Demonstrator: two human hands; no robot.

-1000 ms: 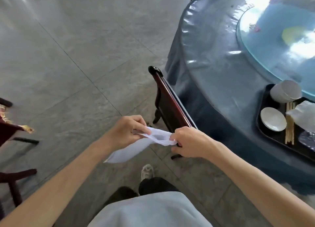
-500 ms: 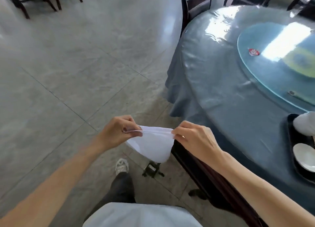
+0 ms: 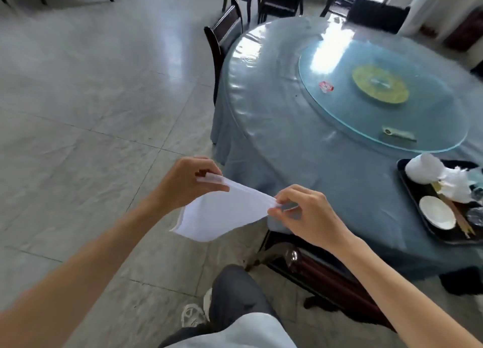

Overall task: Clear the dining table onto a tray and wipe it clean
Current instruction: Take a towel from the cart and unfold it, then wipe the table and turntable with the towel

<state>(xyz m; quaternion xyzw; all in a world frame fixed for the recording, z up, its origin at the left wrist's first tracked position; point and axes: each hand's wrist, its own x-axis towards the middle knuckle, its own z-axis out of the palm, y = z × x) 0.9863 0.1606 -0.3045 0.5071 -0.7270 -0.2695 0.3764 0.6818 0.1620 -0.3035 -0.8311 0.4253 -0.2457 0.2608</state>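
Note:
A white cloth (image 3: 219,214) hangs stretched between my hands, just left of the table's near edge. My left hand (image 3: 188,183) pinches its left corner and my right hand (image 3: 305,214) pinches its right corner. The round dining table (image 3: 274,128) wears a blue-grey cover under clear plastic. A glass turntable (image 3: 431,117) lies on it, with a small red-and-white wrapper (image 3: 326,86) and a flat green packet (image 3: 398,134). At the table's right edge a black tray (image 3: 415,190) carries a white saucer (image 3: 436,212), white bowls (image 3: 422,170), chopsticks (image 3: 456,215) and crumpled tissue (image 3: 457,183).
A dark wooden chair (image 3: 313,266) stands right in front of me against the table, below my right hand. Another dark chair (image 3: 222,33) stands at the table's far left, with more chairs behind it. Grey tiled floor (image 3: 91,112) spreads to the left. My leg and shoe (image 3: 193,316) show below.
My view has lifted and turned right, bringing more of the table and tray into sight. My hands have spread the cloth wider and moved closer to the table edge.

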